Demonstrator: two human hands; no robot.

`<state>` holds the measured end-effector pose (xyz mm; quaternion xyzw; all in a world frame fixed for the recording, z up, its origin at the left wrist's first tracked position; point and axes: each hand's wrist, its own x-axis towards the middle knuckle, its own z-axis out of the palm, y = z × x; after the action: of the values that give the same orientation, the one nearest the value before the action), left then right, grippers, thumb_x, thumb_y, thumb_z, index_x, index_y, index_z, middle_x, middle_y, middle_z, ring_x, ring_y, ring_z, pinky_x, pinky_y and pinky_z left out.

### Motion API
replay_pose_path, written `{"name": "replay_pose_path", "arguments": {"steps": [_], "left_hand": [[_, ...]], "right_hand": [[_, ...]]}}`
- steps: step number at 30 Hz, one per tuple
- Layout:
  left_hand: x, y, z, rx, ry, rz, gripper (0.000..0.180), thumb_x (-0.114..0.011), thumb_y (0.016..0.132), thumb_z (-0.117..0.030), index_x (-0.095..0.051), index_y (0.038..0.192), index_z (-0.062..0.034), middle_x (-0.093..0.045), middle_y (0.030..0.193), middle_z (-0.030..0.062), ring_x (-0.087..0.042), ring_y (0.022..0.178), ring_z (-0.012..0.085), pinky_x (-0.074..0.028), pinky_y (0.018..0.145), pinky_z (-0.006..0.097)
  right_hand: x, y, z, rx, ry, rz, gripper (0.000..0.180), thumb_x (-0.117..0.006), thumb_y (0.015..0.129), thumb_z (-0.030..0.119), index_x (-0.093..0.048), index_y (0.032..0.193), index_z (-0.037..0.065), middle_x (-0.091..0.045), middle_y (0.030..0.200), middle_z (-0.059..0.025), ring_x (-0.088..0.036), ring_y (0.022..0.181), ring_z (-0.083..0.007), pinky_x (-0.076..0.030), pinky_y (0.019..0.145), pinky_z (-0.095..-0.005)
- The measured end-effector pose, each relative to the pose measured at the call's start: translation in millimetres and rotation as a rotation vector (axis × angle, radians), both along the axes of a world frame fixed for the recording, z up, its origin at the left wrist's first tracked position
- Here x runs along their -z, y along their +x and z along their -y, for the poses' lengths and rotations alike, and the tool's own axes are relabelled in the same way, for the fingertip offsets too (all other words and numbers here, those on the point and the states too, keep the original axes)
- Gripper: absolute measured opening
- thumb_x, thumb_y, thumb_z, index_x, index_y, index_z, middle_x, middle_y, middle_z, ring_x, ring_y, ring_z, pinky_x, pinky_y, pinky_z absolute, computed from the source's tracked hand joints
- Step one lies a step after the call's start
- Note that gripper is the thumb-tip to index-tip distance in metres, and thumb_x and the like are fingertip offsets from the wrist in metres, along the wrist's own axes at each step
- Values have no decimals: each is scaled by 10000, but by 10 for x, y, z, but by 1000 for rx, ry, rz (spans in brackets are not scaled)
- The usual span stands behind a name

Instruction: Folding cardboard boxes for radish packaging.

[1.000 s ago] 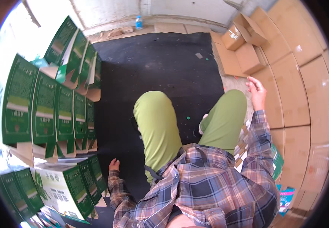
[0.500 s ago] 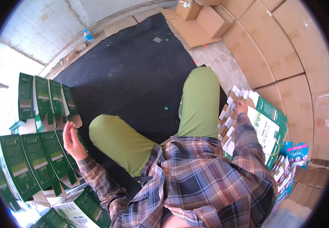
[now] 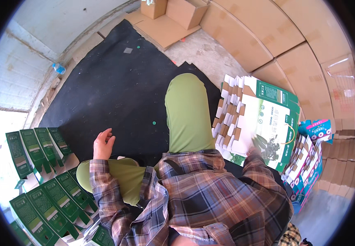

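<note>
In the head view, a stack of folded white-and-green cartons [image 3: 254,119], with near edge at the fingers of the blurred right hand [image 3: 254,151]; cannot tell whether gripped. Over the black mat [image 3: 104,90], an empty left hand [image 3: 103,145] with loosely parted fingers, blocked from the stack by the right knee [image 3: 187,108]. Beside the stack, pink-and-blue cartons [image 3: 309,168]; beyond, brown boxes [image 3: 302,67]; at left, green boxes [image 3: 52,204].

Carton stack [image 3: 275,117] at three o'clock, piled boxes [image 3: 259,39] at two, mat [image 3: 104,90] at eleven, standing boxes [image 3: 58,201] at eight
</note>
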<state>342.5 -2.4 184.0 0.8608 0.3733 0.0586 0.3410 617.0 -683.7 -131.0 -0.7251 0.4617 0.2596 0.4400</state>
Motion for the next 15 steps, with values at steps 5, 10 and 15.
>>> {"name": "replay_pose_path", "arguments": {"steps": [5,10,15], "left_hand": [[902,-386,-39,-146,-218,89,352,-632,788,-73,-603,1139,-54,-633,916,94,-613,764,169,-517,700,301],[573,179,66,43,-40,-57,346,-638,786,-79,-604,1129,-52,-629,910,99,-614,756,185,-513,702,309],[662,183,125,66,-23,-49,339,-639,786,-82,-603,1122,-49,-625,911,100,-616,762,196,-511,699,317]], "right_hand": [[-17,876,1489,-719,-572,243,378,-552,875,384,-530,1116,95,-619,955,-105,-601,807,-252,-491,649,-465],[149,148,1072,-151,-155,161,409,-572,850,428,-551,1104,108,-630,967,-90,-611,851,-235,-503,655,-425],[-158,178,953,159,151,261,440,-592,825,471,-573,1092,122,-641,979,-74,-620,895,-218,-514,662,-385]]}}
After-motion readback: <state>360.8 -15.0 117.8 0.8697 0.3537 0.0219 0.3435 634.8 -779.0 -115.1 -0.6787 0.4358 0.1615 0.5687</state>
